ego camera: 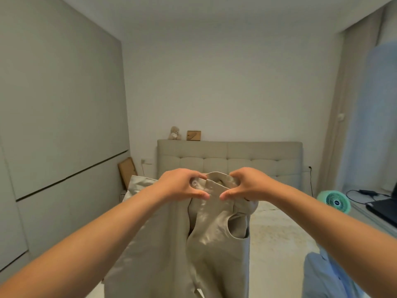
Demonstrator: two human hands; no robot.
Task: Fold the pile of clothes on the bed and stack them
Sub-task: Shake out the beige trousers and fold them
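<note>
I hold a beige pair of trousers up in the air above the bed. My left hand pinches the waistband at its white button. Just to the right, my right hand pinches the waistband's other side, so the two hands sit close together. The trousers hang down from both hands, with a pocket opening showing on the right side. A light blue garment lies on the bed at the lower right, partly behind my right forearm.
The padded headboard stands at the far end, with a small plush toy and a wooden frame on top. A green fan and a laptop sit on the ledge at right. Wardrobe doors line the left wall.
</note>
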